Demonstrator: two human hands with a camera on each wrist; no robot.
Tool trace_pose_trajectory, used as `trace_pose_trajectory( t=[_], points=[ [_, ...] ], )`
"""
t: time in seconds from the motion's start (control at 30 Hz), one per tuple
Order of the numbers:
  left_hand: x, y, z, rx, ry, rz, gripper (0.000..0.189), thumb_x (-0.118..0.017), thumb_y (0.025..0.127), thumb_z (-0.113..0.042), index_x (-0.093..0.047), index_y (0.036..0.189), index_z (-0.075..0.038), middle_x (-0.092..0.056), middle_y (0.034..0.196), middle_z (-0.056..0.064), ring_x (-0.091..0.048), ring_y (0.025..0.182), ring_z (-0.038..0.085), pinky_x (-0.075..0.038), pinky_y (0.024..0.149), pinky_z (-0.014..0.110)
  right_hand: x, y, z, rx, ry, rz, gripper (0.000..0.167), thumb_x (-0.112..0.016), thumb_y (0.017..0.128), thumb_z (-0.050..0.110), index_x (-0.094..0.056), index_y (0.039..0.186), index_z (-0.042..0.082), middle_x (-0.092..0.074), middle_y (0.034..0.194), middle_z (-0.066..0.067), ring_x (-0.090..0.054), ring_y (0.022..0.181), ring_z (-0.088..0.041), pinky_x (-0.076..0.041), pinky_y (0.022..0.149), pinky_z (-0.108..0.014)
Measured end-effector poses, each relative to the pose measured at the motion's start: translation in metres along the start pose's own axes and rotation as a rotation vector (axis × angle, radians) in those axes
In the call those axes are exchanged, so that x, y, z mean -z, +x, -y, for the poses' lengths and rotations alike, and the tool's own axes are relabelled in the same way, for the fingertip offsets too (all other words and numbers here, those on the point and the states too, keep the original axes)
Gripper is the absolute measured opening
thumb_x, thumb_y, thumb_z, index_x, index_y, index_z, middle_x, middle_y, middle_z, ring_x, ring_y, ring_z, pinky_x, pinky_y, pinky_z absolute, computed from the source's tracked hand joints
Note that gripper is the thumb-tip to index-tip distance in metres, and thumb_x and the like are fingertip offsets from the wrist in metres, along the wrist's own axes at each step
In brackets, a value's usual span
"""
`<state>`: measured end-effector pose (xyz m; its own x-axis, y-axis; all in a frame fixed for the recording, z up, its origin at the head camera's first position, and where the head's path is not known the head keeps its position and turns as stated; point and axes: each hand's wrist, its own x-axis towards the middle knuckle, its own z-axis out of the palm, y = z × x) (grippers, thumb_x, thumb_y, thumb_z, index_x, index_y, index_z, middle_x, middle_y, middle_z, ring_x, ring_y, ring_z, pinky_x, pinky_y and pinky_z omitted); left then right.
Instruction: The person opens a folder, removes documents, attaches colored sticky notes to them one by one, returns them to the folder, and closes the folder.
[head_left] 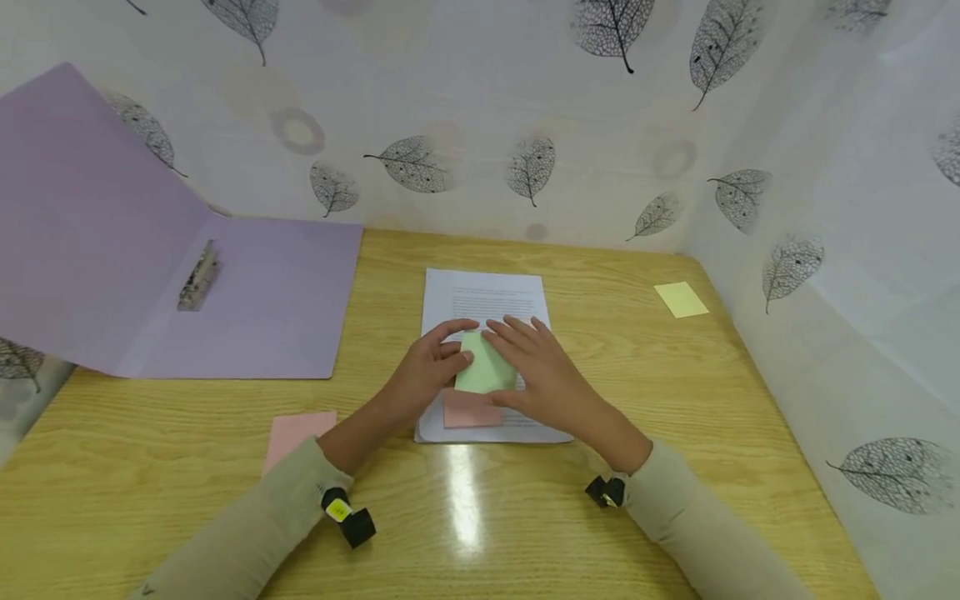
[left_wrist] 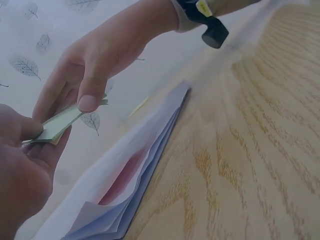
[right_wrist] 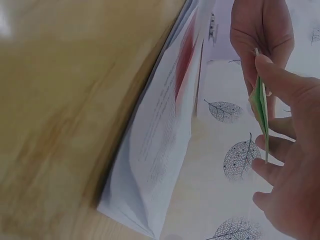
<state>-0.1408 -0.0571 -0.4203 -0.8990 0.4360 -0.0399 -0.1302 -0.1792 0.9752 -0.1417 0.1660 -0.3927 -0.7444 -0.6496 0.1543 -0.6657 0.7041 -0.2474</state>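
Green notes (head_left: 483, 367) are hovering over papers (head_left: 487, 292), the left hand (head_left: 424, 371) pinching their left side. The right hand (head_left: 543, 367), fingers spread, is touching their right.

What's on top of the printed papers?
A pink note lies on the papers. Green notes, held above by the left hand, block part of the head view; any text beneath either is hidden.
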Motion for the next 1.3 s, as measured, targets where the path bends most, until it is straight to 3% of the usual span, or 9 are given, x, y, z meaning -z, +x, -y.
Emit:
trace_pose_trajectory(
  t=[0.13,0.23,0.43,0.53,0.67,0.8,0.93,1.1,1.3],
  points=[
    [-0.001,0.000,0.001,0.005,-0.003,-0.008,0.045,-0.049,0.104,-0.005,-0.040,0.149,-0.007,-0.060,0.130,0.023,-0.067,0.104,0.020,-0.059,0.084,0.031,0.001,0.000,0.001,0.009,-0.002,0.015,0.084,-0.076,0.088,0.045,-0.040,0.155,0.009,-0.036,0.162,-0.007,-0.026,0.153,-0.030,-0.007,0.125,-0.058],
    [-0.002,-0.001,0.001,0.024,-0.001,-0.022,0.043,-0.047,0.106,-0.007,-0.041,0.148,-0.006,-0.060,0.130,0.022,-0.067,0.107,0.020,-0.059,0.086,0.031,0.002,-0.001,0.001,0.011,0.066,0.031,0.079,-0.073,0.091,0.044,-0.041,0.154,0.008,-0.032,0.164,-0.008,-0.022,0.154,-0.030,-0.004,0.125,-0.057],
    [-0.003,-0.002,-0.002,0.066,-0.035,-0.052,0.042,-0.039,0.107,-0.011,-0.041,0.148,-0.005,-0.060,0.133,0.020,-0.068,0.100,0.014,-0.058,0.082,0.027,0.003,-0.003,0.000,0.015,0.207,0.025,0.049,-0.061,0.102,0.032,-0.056,0.144,0.008,-0.033,0.163,-0.013,-0.019,0.155,-0.032,-0.004,0.125,-0.056],
    [-0.004,-0.002,-0.004,0.070,-0.062,-0.061,0.046,-0.043,0.101,-0.005,-0.041,0.147,-0.007,-0.058,0.136,0.020,-0.067,0.097,0.014,-0.057,0.079,0.026,0.001,-0.003,-0.002,0.009,0.256,-0.046,0.032,-0.056,0.104,0.021,-0.066,0.129,0.005,-0.044,0.156,-0.015,-0.029,0.151,-0.035,-0.011,0.125,-0.058],
    [-0.002,0.000,0.000,0.071,-0.055,-0.060,0.054,-0.050,0.094,0.002,-0.042,0.146,-0.009,-0.058,0.137,0.018,-0.065,0.102,0.016,-0.057,0.083,0.027,-0.004,-0.002,-0.003,-0.017,0.279,-0.181,0.020,-0.056,0.104,0.014,-0.071,0.110,0.002,-0.057,0.143,-0.014,-0.045,0.140,-0.035,-0.032,0.118,-0.054],
    [-0.001,0.002,0.004,0.065,-0.041,-0.068,0.049,-0.052,0.096,-0.002,-0.043,0.144,-0.009,-0.057,0.135,0.018,-0.063,0.105,0.019,-0.057,0.087,0.030,-0.009,-0.002,-0.004,0.016,0.255,-0.278,0.012,-0.062,0.099,0.012,-0.072,0.098,0.007,-0.068,0.121,-0.008,-0.057,0.120,-0.029,-0.044,0.104,-0.051],
    [0.000,0.002,0.006,0.057,-0.029,-0.074,0.044,-0.055,0.099,-0.007,-0.044,0.142,-0.008,-0.059,0.131,0.018,-0.064,0.103,0.019,-0.057,0.088,0.030,-0.007,0.000,-0.001,0.032,0.309,-0.219,0.013,-0.063,0.099,0.016,-0.072,0.107,0.011,-0.073,0.099,0.001,-0.066,0.097,-0.017,-0.051,0.090,-0.045],
    [0.000,0.001,0.011,0.048,0.017,-0.047,0.046,-0.058,0.099,-0.009,-0.044,0.143,-0.007,-0.060,0.124,0.015,-0.062,0.100,0.019,-0.055,0.085,0.029,-0.005,0.000,0.006,-0.061,0.367,-0.108,0.031,-0.059,0.103,0.021,-0.063,0.133,0.012,-0.071,0.104,0.002,-0.067,0.089,-0.010,-0.057,0.077,-0.034],
    [-0.001,0.000,0.010,0.014,0.030,-0.031,0.046,-0.055,0.103,-0.009,-0.043,0.147,-0.007,-0.063,0.125,0.017,-0.064,0.103,0.019,-0.057,0.088,0.031,-0.006,-0.001,0.003,0.024,0.323,-0.175,0.029,-0.058,0.101,0.003,-0.070,0.126,0.012,-0.068,0.092,0.000,-0.056,0.076,-0.009,-0.051,0.069,-0.026]
  ],
)
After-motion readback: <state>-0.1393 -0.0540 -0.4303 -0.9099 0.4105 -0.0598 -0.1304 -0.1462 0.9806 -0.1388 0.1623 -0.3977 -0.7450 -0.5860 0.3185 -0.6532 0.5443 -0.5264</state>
